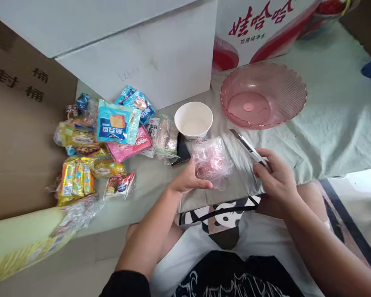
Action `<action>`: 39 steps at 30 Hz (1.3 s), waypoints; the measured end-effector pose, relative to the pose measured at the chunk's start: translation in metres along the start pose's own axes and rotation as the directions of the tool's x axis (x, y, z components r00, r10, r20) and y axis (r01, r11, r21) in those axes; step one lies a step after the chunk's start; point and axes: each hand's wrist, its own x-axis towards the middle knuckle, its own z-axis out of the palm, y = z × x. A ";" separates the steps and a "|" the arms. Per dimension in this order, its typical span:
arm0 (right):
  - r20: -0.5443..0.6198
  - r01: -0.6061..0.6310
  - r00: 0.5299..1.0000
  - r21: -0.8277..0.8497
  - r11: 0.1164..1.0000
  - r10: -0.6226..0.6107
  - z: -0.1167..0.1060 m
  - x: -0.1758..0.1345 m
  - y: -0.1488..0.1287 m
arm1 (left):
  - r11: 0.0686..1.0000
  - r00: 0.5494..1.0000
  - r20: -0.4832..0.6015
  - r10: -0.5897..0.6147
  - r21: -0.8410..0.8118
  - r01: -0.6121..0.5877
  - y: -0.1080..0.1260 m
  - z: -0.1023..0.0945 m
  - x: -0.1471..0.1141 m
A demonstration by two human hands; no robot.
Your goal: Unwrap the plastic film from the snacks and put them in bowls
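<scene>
Packet [212,159] in clear wrap sits by the near edge of the cloth-covered table [334,132], your left hand [190,177] clamped on its side, seemingly steadying it. Your right hand [273,175] grips a cutter [249,146], blade directed away from you, probably for safety. Bowl [193,119] and basin [262,97] crowd the space behind.

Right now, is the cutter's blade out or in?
Out: a dark blade extends past the pale handle of the cutter, which the right hand holds.
</scene>
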 end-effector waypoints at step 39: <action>0.466 0.495 0.774 -0.023 0.869 -0.429 -0.045 0.010 -0.038 | 0.909 0.946 0.263 -0.191 0.411 0.070 0.028 0.006 0.003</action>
